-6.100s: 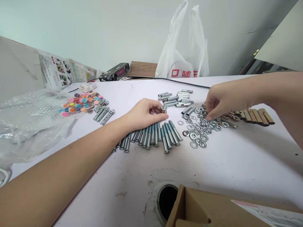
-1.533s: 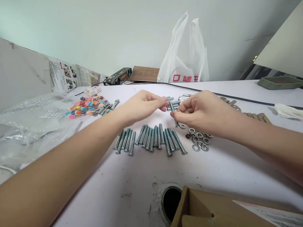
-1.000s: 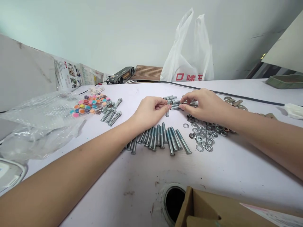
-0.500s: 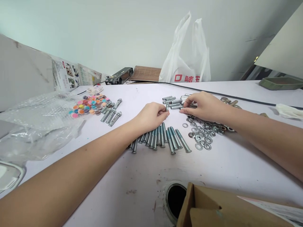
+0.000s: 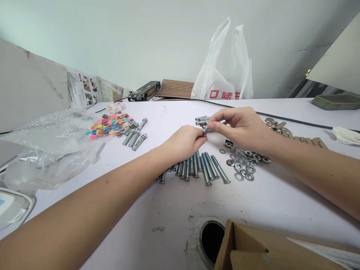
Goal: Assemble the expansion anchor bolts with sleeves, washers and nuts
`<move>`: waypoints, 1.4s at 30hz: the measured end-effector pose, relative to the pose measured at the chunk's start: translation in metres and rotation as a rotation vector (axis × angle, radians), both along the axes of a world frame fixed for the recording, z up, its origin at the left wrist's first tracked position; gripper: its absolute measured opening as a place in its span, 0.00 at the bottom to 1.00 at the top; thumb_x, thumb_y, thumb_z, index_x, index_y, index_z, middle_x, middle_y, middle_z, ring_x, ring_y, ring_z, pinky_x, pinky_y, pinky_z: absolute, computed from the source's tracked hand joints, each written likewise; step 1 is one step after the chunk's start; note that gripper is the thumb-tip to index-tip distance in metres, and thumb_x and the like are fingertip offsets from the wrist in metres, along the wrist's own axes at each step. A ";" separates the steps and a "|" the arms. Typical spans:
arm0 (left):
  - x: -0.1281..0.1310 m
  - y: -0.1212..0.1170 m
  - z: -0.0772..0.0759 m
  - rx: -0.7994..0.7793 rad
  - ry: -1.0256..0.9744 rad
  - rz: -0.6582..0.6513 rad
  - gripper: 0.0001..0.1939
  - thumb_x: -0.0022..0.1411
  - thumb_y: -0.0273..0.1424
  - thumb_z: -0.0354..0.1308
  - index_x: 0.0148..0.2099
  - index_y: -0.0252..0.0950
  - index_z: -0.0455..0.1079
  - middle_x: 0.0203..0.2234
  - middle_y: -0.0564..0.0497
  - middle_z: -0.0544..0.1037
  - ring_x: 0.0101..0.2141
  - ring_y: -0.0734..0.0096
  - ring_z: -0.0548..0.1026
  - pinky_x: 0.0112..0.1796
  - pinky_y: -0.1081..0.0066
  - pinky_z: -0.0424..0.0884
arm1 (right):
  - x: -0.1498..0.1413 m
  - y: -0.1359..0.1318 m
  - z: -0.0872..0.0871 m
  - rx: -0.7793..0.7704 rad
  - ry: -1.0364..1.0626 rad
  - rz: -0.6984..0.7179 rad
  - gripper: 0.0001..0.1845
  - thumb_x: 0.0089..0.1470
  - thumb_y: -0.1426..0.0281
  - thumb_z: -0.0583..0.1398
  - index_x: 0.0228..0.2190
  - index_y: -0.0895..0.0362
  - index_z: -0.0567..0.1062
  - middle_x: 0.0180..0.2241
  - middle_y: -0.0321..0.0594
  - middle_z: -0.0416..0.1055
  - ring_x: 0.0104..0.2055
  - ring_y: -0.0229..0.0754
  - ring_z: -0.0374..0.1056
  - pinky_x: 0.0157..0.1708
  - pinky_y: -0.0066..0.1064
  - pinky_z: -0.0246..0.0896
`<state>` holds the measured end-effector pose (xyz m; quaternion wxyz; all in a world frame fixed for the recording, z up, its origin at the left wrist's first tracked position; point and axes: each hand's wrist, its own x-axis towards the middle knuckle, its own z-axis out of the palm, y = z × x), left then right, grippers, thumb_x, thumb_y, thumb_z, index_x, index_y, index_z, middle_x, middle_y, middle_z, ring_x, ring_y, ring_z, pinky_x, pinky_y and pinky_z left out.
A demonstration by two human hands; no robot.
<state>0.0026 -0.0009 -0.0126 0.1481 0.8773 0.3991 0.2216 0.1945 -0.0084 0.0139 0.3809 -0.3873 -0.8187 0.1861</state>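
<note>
My left hand (image 5: 187, 144) is closed around a bolt, and only its silver tip (image 5: 205, 130) shows past the fingertips. From the right, my right hand (image 5: 234, 125) reaches to that tip with thumb and fingers pinched together; what they grip is mostly hidden. Below the hands lies a row of long bolts (image 5: 206, 168), heads toward me. Short metal sleeves (image 5: 201, 120) are heaped behind my right fingers. Under my right wrist, washers (image 5: 244, 168) and nuts (image 5: 257, 156) spread over the table.
Several assembled expansion bolts (image 5: 136, 137) lie left, beside colourful discs (image 5: 109, 127) and clear plastic wrap (image 5: 53, 138). Brass-coloured fittings (image 5: 284, 131) lie beyond my right forearm. A cardboard box (image 5: 253, 243) and round hole (image 5: 212, 240) are in front. A white bag (image 5: 223, 75) stands behind.
My right hand has left the sleeve pile and come left to the bolt tip in my left hand. The view has shifted slightly.
</note>
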 end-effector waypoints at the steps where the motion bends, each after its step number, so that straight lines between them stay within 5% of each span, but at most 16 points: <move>1: 0.000 0.000 0.000 0.001 0.002 -0.004 0.13 0.63 0.31 0.51 0.26 0.34 0.66 0.18 0.54 0.67 0.22 0.74 0.62 0.28 0.71 0.56 | -0.001 -0.001 0.000 0.011 0.005 -0.009 0.12 0.54 0.59 0.62 0.30 0.53 0.79 0.30 0.36 0.77 0.32 0.39 0.68 0.33 0.34 0.60; 6: 0.000 0.001 0.000 0.036 0.041 -0.002 0.14 0.63 0.32 0.51 0.26 0.34 0.68 0.19 0.53 0.69 0.23 0.73 0.64 0.28 0.70 0.58 | -0.002 -0.004 0.003 0.086 0.020 -0.107 0.11 0.53 0.59 0.63 0.29 0.53 0.79 0.28 0.35 0.76 0.29 0.39 0.67 0.31 0.35 0.61; 16: 0.000 0.001 -0.001 0.075 0.025 -0.043 0.12 0.63 0.30 0.50 0.38 0.34 0.75 0.26 0.50 0.76 0.28 0.70 0.70 0.33 0.70 0.63 | -0.006 -0.004 -0.003 0.044 -0.011 -0.016 0.10 0.52 0.63 0.65 0.35 0.54 0.77 0.27 0.34 0.72 0.30 0.39 0.66 0.33 0.36 0.61; 20: -0.002 0.001 -0.001 -0.010 -0.025 -0.033 0.11 0.63 0.31 0.51 0.31 0.34 0.72 0.20 0.53 0.70 0.23 0.74 0.65 0.30 0.71 0.60 | -0.001 -0.001 -0.004 0.037 0.046 -0.044 0.18 0.51 0.60 0.66 0.42 0.54 0.74 0.24 0.33 0.68 0.28 0.39 0.64 0.33 0.36 0.60; 24: -0.005 0.002 0.001 -0.106 -0.063 -0.020 0.13 0.61 0.33 0.55 0.25 0.34 0.66 0.18 0.56 0.66 0.22 0.77 0.61 0.27 0.72 0.57 | 0.010 0.000 0.010 0.054 0.050 -0.140 0.15 0.56 0.54 0.61 0.34 0.53 0.75 0.22 0.33 0.64 0.24 0.37 0.58 0.26 0.34 0.54; 28: -0.005 0.001 0.002 -0.166 -0.104 -0.016 0.14 0.60 0.34 0.56 0.24 0.34 0.64 0.19 0.57 0.65 0.22 0.78 0.61 0.27 0.73 0.57 | 0.025 0.004 0.027 -0.115 -0.218 -0.099 0.17 0.56 0.53 0.59 0.27 0.53 0.75 0.18 0.32 0.59 0.19 0.34 0.52 0.20 0.32 0.47; 32: -0.005 0.001 0.001 -0.251 -0.141 0.001 0.10 0.57 0.35 0.58 0.29 0.33 0.69 0.22 0.55 0.69 0.24 0.76 0.65 0.28 0.73 0.60 | 0.036 0.011 0.024 -0.289 -0.617 0.028 0.16 0.50 0.51 0.63 0.30 0.50 0.78 0.18 0.32 0.65 0.19 0.36 0.56 0.18 0.31 0.49; 36: -0.006 0.002 -0.001 -0.318 -0.184 0.009 0.13 0.55 0.39 0.61 0.33 0.33 0.71 0.22 0.55 0.71 0.23 0.77 0.65 0.26 0.73 0.60 | 0.036 0.013 0.012 -0.334 -0.674 0.100 0.17 0.48 0.50 0.63 0.34 0.47 0.79 0.19 0.31 0.64 0.19 0.36 0.56 0.18 0.31 0.50; 42: -0.004 0.001 -0.001 -0.362 -0.378 0.034 0.24 0.56 0.41 0.62 0.51 0.34 0.70 0.20 0.57 0.68 0.21 0.79 0.63 0.24 0.75 0.59 | 0.029 0.007 0.011 -0.410 -0.685 0.187 0.11 0.54 0.58 0.59 0.26 0.51 0.77 0.18 0.31 0.65 0.19 0.35 0.55 0.18 0.30 0.49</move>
